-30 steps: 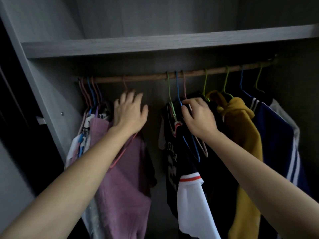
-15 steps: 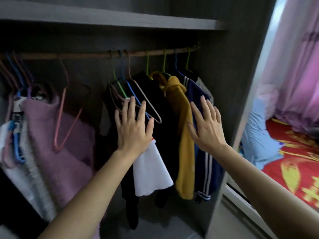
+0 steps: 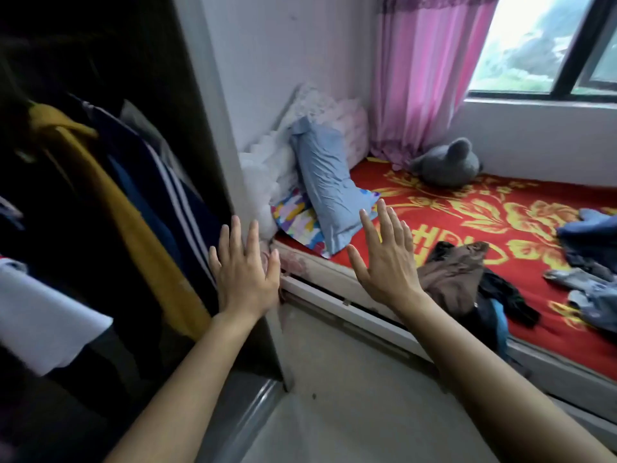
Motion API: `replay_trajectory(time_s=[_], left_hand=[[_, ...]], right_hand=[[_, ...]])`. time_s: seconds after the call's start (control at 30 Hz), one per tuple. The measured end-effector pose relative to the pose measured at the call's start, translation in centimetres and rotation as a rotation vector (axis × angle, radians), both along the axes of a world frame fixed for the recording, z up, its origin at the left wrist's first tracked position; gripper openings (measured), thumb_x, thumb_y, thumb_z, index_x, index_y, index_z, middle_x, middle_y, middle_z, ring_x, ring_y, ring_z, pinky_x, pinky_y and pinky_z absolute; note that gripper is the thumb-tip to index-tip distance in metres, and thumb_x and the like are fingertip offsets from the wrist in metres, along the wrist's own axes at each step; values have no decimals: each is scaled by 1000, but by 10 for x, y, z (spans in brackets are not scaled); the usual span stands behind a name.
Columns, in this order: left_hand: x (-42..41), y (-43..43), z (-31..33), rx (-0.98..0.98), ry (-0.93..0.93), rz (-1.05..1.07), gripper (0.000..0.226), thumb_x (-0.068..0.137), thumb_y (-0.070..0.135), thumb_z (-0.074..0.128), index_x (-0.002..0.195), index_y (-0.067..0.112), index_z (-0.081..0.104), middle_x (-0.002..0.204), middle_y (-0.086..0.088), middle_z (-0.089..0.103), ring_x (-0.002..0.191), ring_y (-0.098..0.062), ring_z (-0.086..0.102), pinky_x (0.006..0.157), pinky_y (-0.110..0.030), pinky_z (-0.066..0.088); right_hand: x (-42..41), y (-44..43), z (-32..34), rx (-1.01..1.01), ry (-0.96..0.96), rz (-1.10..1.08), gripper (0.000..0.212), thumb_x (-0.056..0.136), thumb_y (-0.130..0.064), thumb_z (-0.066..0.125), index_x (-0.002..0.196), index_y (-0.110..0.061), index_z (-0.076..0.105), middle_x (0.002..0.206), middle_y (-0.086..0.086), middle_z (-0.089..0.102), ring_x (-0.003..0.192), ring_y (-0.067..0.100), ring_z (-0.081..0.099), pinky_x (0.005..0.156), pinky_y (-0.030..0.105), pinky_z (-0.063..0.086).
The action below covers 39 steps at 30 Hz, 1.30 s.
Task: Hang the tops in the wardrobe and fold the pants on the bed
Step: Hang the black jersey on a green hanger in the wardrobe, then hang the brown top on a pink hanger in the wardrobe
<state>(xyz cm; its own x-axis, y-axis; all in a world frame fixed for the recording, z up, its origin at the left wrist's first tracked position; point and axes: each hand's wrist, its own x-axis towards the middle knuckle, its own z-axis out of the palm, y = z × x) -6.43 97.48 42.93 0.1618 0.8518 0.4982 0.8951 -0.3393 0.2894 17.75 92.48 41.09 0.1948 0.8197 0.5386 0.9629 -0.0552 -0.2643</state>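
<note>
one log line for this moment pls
left hand: open, empty | right hand: open, empty | wardrobe: tops hung | bed: brown garment, blue clothes unfolded

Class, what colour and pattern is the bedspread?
The bedspread is red with large yellow flowers, seen best in the head view.

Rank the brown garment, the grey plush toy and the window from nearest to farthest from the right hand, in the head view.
1. Brown garment, at the near edge of the bed, beside the right hand.
2. Grey plush toy, farther back by the pink curtain.
3. Window, beyond the bed.
</note>
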Motion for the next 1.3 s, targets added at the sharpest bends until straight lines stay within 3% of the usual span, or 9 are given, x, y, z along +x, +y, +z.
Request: replay_trajectory(time_s=[0.23, 0.47, 0.7, 1.0, 1.13, 1.3], left_hand=[[206, -18, -43, -132, 68, -310, 69, 94, 50, 39, 155, 18, 27, 164, -13, 12, 150, -32, 11, 119, -56, 12], [329, 5, -100, -244, 198, -481, 70, 97, 46, 48, 156, 18, 23, 165, -13, 8, 151, -30, 8, 120, -51, 12], [450, 89, -153, -325, 174, -587, 70, 97, 44, 51, 156, 19, 23, 165, -12, 8, 152, -29, 8, 119, -52, 15], [603, 210, -210, -549, 328, -659, 74, 99, 48, 45, 158, 20, 10, 164, -16, -9, 151, -33, 2, 120, -53, 15], [654, 236, -236, -616, 412, -650, 77, 99, 47, 45, 158, 19, 7, 163, -17, -13, 151, -34, 0, 121, -51, 13], [696, 243, -272, -731, 460, -572, 77, 98, 45, 47, 158, 19, 7, 164, -16, -9, 150, -35, 4, 119, -51, 19]], right_hand=[[188, -80, -46, -112, 49, -294, 79, 95, -53, 51, 159, -19, 19, 167, 13, 4, 153, 33, 7, 123, 51, 9], [312, -108, -110, -282, 159, -515, 82, 94, -54, 54, 159, -22, 17, 166, 15, 3, 152, 34, 6, 123, 53, 12], [417, -53, -151, -397, 183, -633, 85, 92, -51, 56, 159, -20, 14, 166, 15, 2, 153, 34, 7, 122, 52, 12], [542, 30, -188, -625, 178, -658, 87, 94, -46, 56, 160, -16, 8, 166, 19, -1, 153, 36, 7, 123, 51, 13], [579, 40, -210, -732, 199, -639, 88, 94, -48, 52, 160, -18, 2, 166, 18, -4, 153, 34, 5, 123, 49, 12], [638, 53, -243, -743, 246, -614, 88, 93, -45, 57, 160, -17, 8, 166, 20, 2, 152, 36, 10, 121, 49, 16]])
